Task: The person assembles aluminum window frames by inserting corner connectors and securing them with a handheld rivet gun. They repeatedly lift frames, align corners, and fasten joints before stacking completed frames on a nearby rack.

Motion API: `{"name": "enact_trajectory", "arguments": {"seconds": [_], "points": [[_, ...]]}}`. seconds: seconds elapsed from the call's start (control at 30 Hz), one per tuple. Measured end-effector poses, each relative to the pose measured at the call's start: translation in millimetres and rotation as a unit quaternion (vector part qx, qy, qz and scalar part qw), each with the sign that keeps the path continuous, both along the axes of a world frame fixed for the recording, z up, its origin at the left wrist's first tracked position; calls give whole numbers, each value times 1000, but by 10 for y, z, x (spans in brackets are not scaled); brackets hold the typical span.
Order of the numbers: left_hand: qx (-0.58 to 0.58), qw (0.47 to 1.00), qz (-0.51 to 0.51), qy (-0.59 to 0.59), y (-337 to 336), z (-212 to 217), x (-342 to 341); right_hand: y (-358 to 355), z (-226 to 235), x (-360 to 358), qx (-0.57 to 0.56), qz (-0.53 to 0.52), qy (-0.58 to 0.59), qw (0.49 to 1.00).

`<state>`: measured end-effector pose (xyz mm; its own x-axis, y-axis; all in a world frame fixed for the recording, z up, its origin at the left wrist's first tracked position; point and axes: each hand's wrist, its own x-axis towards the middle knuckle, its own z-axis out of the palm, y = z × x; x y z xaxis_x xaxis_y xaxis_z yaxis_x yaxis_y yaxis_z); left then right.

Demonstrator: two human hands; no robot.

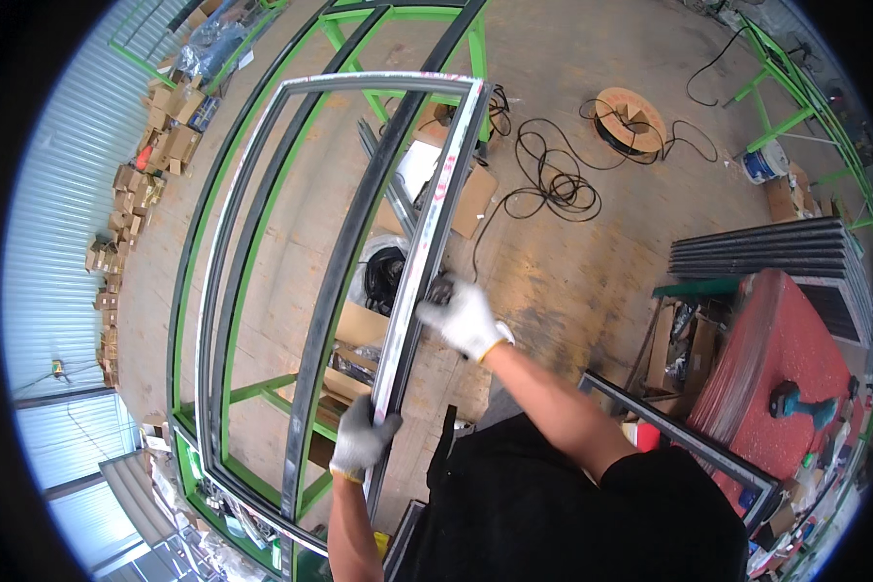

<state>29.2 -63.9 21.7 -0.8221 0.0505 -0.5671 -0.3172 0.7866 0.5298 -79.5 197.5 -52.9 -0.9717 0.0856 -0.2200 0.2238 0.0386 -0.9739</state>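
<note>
A large rectangular window frame (419, 262), with printed protective film on its rails and dark edges, lies across a green metal stand (262, 393) topped with black padded bars (344, 242). My left hand (361, 441), in a pale knit glove with darker fingers, is closed around the near rail at its lower part. Farther up that same rail, my right hand (466, 318), gloved alike, has its fingers curled at the outer edge. Whatever those fingers may pinch is hidden by the glove.
Beneath the stand sit cardboard boxes and a coil of black material (386, 276). Black cable (553, 189) loops over the floor towards an orange reel (630, 121). On my right are stacked dark profiles (757, 252), a red wrapped pile (771, 349) and a teal cordless tool (810, 409).
</note>
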Motion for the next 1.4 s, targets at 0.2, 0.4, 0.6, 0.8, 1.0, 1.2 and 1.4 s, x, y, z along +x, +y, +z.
{"name": "enact_trajectory", "arguments": {"seconds": [0.2, 0.4, 0.6, 0.8, 1.0, 1.2, 1.4], "points": [[-28, 999, 5, -28, -26, 160, 110, 1220, 189, -1604, 66, -3, 37, 997], [7, 999, 35, -21, -15, 148, 162, 2041, 169, -2892, 81, -69, 59, 993], [-55, 998, 18, -28, -8, 145, 166, 2300, -111, -3380, 173, -125, 120, 970], [-21, 998, 45, -33, 1, 170, 159, 2377, -290, -3354, 10, -88, -9, 996], [-26, 998, 52, -24, 44, 191, 154, 2272, -173, -3237, -42, -61, -5, 997], [-40, 998, 50, -21, 20, 160, 165, 2150, 24, -3104, -103, -91, 14, 990], [-7, 997, 69, -17, -16, 87, 208, 1985, 53, -3093, -117, -154, 27, 981]]}}
